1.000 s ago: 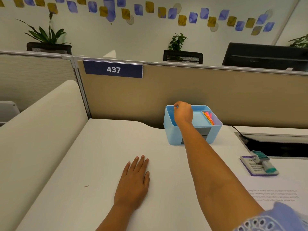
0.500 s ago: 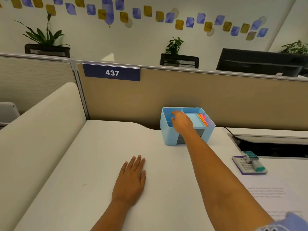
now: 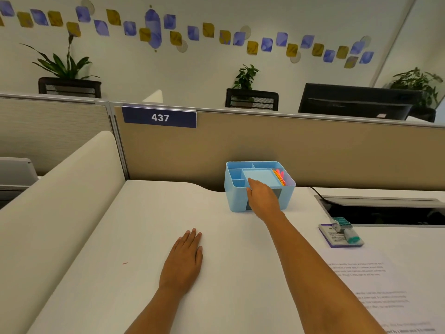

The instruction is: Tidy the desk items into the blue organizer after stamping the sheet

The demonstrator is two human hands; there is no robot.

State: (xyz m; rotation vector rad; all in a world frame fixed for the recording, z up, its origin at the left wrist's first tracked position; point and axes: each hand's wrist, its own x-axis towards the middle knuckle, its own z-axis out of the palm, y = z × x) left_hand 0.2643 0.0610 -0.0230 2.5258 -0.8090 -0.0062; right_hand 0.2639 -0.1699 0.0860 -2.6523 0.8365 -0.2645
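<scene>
The blue organizer (image 3: 234, 200) stands at the back of the white desk against the partition. Bright orange and pink strips (image 3: 279, 176) lie in its right compartment, and a pale blue pad (image 3: 261, 175) fills the middle one. My right hand (image 3: 263, 197) is in front of the organizer's front wall, index finger at the rim, holding nothing that I can see. My left hand (image 3: 184, 257) lies flat on the desk, fingers together, palm down. A teal stamp (image 3: 345, 229) rests on a purple-edged pad (image 3: 333, 238) to the right. The printed sheet (image 3: 375, 283) lies at the lower right.
A beige partition with a "437" sign (image 3: 159, 116) runs behind the desk. A dark cable slot (image 3: 385, 210) opens at the right rear, with a black cable leading in. A padded cream divider (image 3: 60, 189) bounds the left side. A small red scrap (image 3: 125, 263) lies on the desk.
My right hand has come back from above the organizer's left compartments, down to its front wall. The left hand has stayed flat. The view has shifted slightly.
</scene>
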